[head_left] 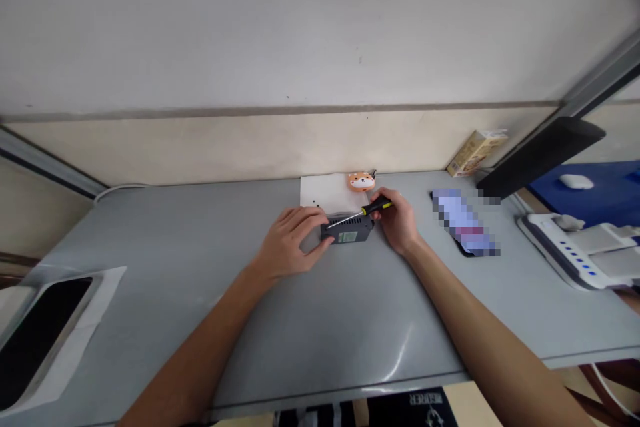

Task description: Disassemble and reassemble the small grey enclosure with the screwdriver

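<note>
Near the centre of the frame, a dark vented box (363, 234) lies with its long axis running roughly left to right, between the left hand (286, 237) and the right hand (399, 221). The left fingers and thumb form a narrow opening around its left end, fingers at the upper corner and thumb at the lower one, so they have hold of it there. The right fingers are curled closed around the black-and-yellow handle of a screwdriver (379, 206); whether any of them also touches the box's right end, I cannot tell.

The screwdriver slants down and leftward, from the handle above the box's right end, its shaft crossing the vented side at a shallow angle to the long axis. Its tip is at the left end, close by the left fingers, so the left hand is the nearer one to the tip while the right is well back along the tool. Whether the tip sits in anything is too small to see.

Just beyond the box, a white sheet (323, 191) with small dark specks lies on the grey worktop (320, 327), an orange animal-faced case (361, 181) at its right edge.
</note>
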`<control>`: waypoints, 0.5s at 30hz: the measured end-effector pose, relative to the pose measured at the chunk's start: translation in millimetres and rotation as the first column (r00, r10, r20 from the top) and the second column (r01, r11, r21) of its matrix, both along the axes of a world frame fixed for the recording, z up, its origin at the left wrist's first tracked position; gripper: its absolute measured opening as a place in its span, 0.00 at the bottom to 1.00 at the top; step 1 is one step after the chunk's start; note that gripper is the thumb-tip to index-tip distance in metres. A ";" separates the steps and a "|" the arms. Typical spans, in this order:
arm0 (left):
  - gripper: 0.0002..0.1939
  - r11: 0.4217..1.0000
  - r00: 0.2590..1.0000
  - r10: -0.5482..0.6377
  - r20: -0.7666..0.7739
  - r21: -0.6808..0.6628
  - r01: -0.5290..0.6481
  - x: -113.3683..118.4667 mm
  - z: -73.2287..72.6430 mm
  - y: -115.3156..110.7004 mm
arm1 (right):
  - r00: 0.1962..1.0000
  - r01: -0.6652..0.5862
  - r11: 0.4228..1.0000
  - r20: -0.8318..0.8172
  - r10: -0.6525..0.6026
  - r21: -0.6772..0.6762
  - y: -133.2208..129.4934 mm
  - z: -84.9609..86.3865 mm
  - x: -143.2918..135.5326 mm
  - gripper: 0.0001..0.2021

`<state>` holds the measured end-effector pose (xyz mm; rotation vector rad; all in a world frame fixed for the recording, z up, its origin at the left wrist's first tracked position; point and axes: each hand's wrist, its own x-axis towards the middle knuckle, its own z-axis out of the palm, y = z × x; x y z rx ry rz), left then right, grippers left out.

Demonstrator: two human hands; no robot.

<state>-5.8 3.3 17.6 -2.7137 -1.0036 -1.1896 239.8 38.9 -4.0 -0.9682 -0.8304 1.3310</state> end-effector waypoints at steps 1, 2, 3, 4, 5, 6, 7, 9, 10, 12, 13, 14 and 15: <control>0.11 1.000 1.000 -0.007 0.005 0.009 0.007 0.0 0.0 0.0 | 1.000 -0.001 1.000 -0.016 0.001 -0.002 0.0 -0.1 0.1 0.11; 0.10 1.000 1.000 -0.008 0.007 0.017 0.008 -0.1 -0.1 0.0 | 1.000 -0.002 1.000 -0.030 0.002 -0.005 0.0 -0.1 0.3 0.11; 0.09 1.000 1.000 -0.004 0.005 0.024 0.004 -0.1 -0.3 0.1 | 0.999 -0.006 1.000 -0.039 0.005 -0.007 0.1 -0.1 0.6 0.11; 0.08 0.999 1.000 0.003 0.002 0.033 -0.003 -0.1 -0.6 0.2 | 0.999 -0.013 1.000 -0.044 0.012 -0.008 0.2 0.0 1.1 0.11; 0.07 0.999 1.000 0.010 -0.001 0.043 -0.010 -0.1 -0.9 0.4 | 0.999 -0.017 1.000 -0.045 0.017 -0.007 0.6 0.0 1.6 0.11; 0.06 0.998 1.000 0.015 -0.005 0.053 -0.014 -0.3 -1.2 0.6 | 0.999 -0.018 1.000 -0.044 0.018 -0.005 1.1 -0.1 2.2 0.11; 0.05 0.998 1.000 0.018 -0.014 0.062 -0.017 -0.7 -1.4 0.8 | 0.999 -0.012 1.000 -0.040 0.012 -0.003 1.8 -0.3 2.7 0.11; 0.05 0.997 0.998 0.023 -0.051 0.073 -0.019 -2.1 -1.0 1.2 | 1.000 0.014 1.000 -0.010 -0.014 -0.001 3.2 -1.2 3.1 0.12; 0.05 0.997 0.996 0.024 -0.083 0.073 -0.018 -3.1 -0.4 1.3 | 0.999 0.035 0.999 0.023 -0.035 -0.002 3.7 -1.7 2.7 0.13; 0.06 0.997 0.987 0.020 -0.157 0.077 -0.008 -5.7 1.7 1.1 | 0.990 0.071 0.997 0.125 -0.071 0.000 3.8 -2.3 0.7 0.15; 0.07 0.996 0.982 0.016 -0.188 0.084 0.000 -7.0 2.9 0.8 | 0.979 0.076 0.997 0.189 -0.075 0.006 3.1 -2.1 -0.9 0.16; 0.07 0.995 0.978 0.013 -0.208 0.095 0.007 -8.2 4.2 0.4 | 0.964 0.067 0.998 0.256 -0.068 0.015 2.1 -1.4 -2.8 0.18; 0.08 0.994 0.976 0.012 -0.217 0.106 0.011 -9.1 5.2 -0.2 | 0.946 0.045 0.999 0.320 -0.051 0.026 0.7 -0.4 -4.7 0.19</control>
